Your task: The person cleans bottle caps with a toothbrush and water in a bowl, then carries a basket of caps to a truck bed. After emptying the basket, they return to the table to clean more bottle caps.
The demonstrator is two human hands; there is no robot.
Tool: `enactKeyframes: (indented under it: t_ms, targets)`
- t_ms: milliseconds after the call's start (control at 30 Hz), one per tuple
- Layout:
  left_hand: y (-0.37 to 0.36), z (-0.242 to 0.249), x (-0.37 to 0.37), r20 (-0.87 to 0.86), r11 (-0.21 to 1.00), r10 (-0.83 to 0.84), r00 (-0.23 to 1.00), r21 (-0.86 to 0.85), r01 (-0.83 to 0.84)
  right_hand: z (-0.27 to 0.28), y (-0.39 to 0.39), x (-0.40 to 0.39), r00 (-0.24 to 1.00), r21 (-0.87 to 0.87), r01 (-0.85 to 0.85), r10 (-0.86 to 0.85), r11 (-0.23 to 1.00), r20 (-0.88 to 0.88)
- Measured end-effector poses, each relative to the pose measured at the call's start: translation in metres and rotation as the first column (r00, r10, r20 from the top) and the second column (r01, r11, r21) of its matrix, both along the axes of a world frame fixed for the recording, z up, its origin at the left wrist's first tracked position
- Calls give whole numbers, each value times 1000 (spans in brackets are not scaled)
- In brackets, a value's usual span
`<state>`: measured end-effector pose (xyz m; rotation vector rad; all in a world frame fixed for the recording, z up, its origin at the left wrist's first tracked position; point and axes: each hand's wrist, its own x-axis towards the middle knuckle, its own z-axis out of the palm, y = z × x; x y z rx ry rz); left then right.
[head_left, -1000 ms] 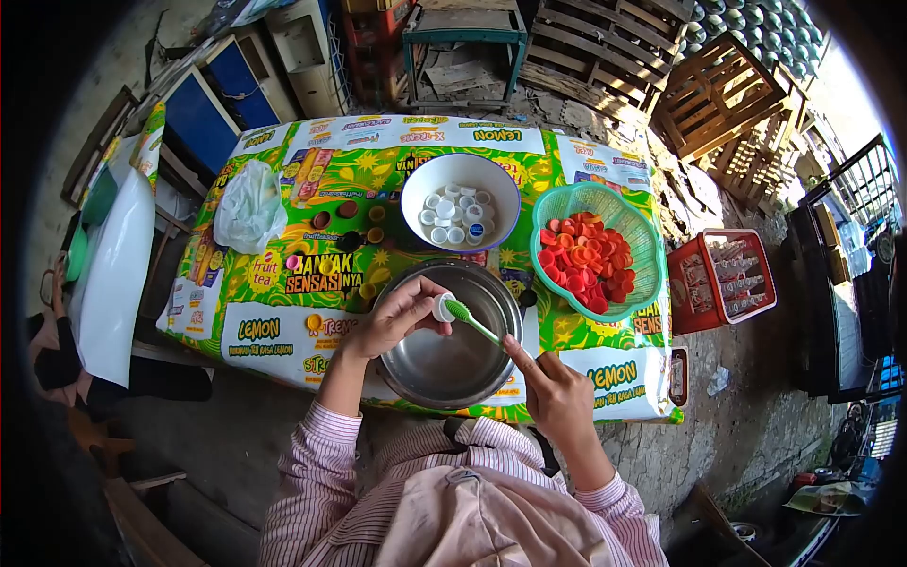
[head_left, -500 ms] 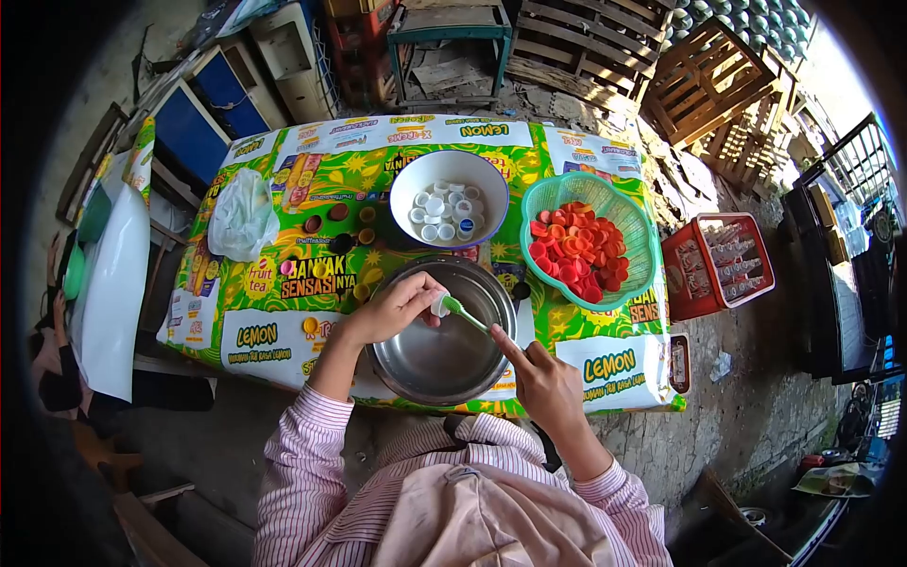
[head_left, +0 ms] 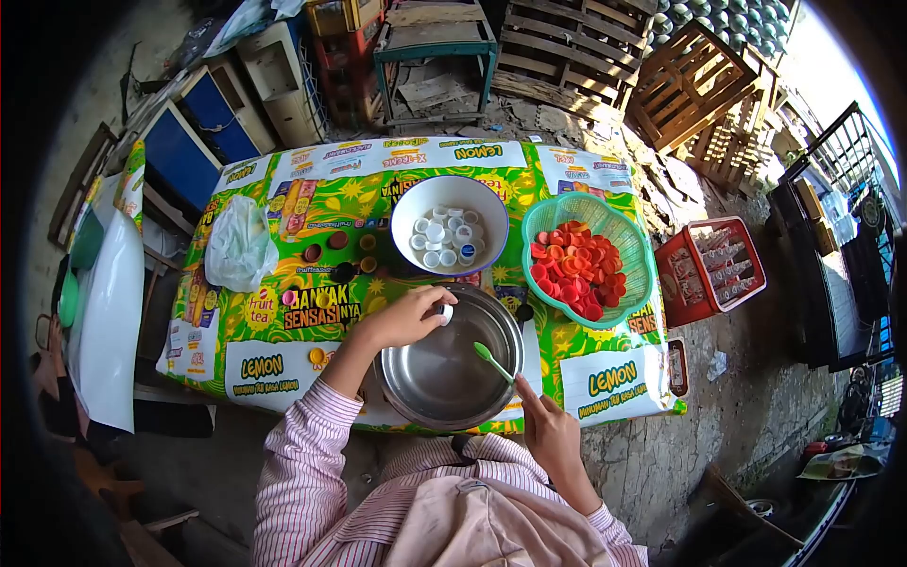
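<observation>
Above the left rim of a steel basin [head_left: 402, 402], my left hand [head_left: 402, 319] pinches a white bottle cap [head_left: 445, 313] at its fingertips. My right hand [head_left: 552, 433] grips a toothbrush [head_left: 493, 362] with a green head, which points up and left over the basin's right side. Brush and cap are apart. Just beyond the basin, a white enamel bowl [head_left: 408, 210] with a blue rim holds several white caps [head_left: 442, 238]. To the right, a mint-green plastic basket [head_left: 631, 225] contains a heap of red caps [head_left: 578, 267].
Several dark, yellow and pink caps [head_left: 313, 252] lie on the patterned table cover [head_left: 260, 364], left of the bowl. A crumpled clear plastic bag [head_left: 240, 244] rests at the left. A red crate [head_left: 713, 266] stands beyond the table's right edge. Wooden pallets [head_left: 567, 52] lean behind.
The brush has come away from the cap, moving right and down with my right hand. My left hand has turned the cap and still holds it over the basin. The view has shifted slightly.
</observation>
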<state>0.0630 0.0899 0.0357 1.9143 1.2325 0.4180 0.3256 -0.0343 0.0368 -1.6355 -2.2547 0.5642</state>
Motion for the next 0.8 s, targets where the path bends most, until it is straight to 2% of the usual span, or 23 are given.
enactKeyframes:
  t_ms: [67,100,133,167,200,233,300,333,367,433,500,567,600,633,667,700,767,800]
  targets:
    - [16,4,0,37,985,30,999,171,-36,0,-4,-6,993,-19,71,-73,997,-91]
    - [28,-4,1,120,973,104,987,191,-126,-5,-7,-8,992,-21,88,-90,996,-87]
    - [40,-7,1,245,969,185,952,115,-219,-5,-9,-13,991,-35,102,-105,994,-79]
    - [51,-12,2,294,929,202,934,245,-278,-5,-12,-17,990,-51,120,-123,991,-71]
    - [63,-24,2,374,911,265,889,204,-358,-12,-15,-19,990,61,117,-112,991,-80]
    - [74,-39,-4,329,932,260,908,159,-325,-12,-16,-23,992,59,107,-102,993,-80]
    - [67,-63,4,102,803,433,896,407,-435,-12,-19,-30,986,62,157,-153,986,-70]
    - [61,-67,2,185,837,350,919,379,-395,-12,-20,-33,983,41,171,-167,984,-79]
    - [51,-71,2,275,813,329,903,404,-419,-9,-20,-36,984,36,163,-161,986,-72]
    - [20,-60,-7,354,774,286,890,462,-433,-4,-21,-44,968,-100,227,-235,969,-83]
    - [-15,-49,-25,392,713,363,845,467,-523,-10,-22,-48,966,-121,229,-241,966,-94]
    - [-51,-53,-53,384,647,529,757,395,-652,-17,-23,-51,961,-62,240,-246,969,-130]
    - [-66,-59,-70,389,592,609,691,356,-723,-33,-21,-49,971,168,204,-178,964,-159]
    - [-82,-68,-88,376,533,667,643,361,-765,-31,-22,-50,972,166,202,-177,965,-154]
    - [-96,-71,-105,326,486,735,594,357,-798,-28,-22,-51,961,60,250,-240,966,-139]
    - [-110,-76,-119,261,434,828,497,264,-861,-26,-20,-52,947,-44,297,-301,954,-118]
    - [-131,-83,-143,191,387,878,438,255,-886,-31,-15,-53,933,-30,319,-319,947,-164]
    - [-137,-83,-150,153,394,881,448,289,-873,-32,-12,-54,935,30,312,-301,950,-187]
